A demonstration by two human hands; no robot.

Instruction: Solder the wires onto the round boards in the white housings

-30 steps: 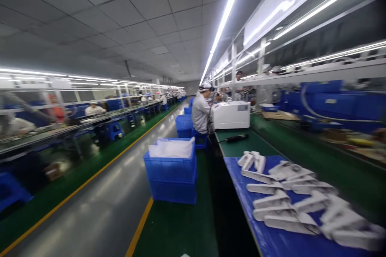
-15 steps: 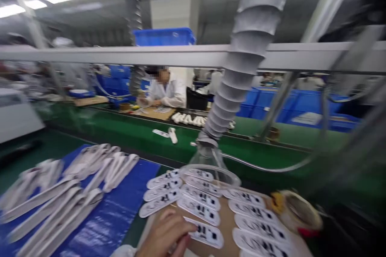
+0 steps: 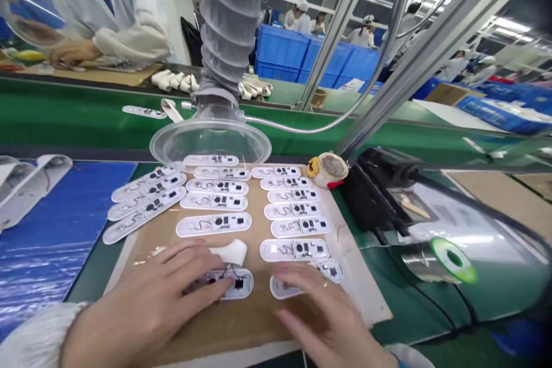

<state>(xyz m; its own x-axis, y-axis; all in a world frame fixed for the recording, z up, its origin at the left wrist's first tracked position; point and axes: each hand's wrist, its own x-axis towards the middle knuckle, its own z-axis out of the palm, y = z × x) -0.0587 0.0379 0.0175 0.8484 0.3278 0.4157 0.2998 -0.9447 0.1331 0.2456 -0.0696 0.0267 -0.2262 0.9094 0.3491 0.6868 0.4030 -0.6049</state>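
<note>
On the brown cardboard (image 3: 159,253) lie several white oval-ended pieces (image 3: 214,224) with small circuit parts and wires, roughly in columns. My left hand (image 3: 159,293) is over one nearer piece (image 3: 242,284), its thumb and fingers around the wires and parts, a white curved part (image 3: 233,251) just behind it. My right hand (image 3: 319,305) has its thumb and fingers apart, with the fingertips over another piece (image 3: 282,288) at the right; part of that piece is hidden.
A clear suction hood (image 3: 211,141) hangs above the rear pieces. White strips (image 3: 32,190) lie on blue sheeting (image 3: 52,241) at left. A tape roll (image 3: 332,168), black device (image 3: 373,195) and solder spool (image 3: 440,261) are at right. Across the belt, a person's hand (image 3: 75,53) works.
The view has turned right and down toward the cardboard. My right hand has come into view, and my left hand is now over a nearer piece.
</note>
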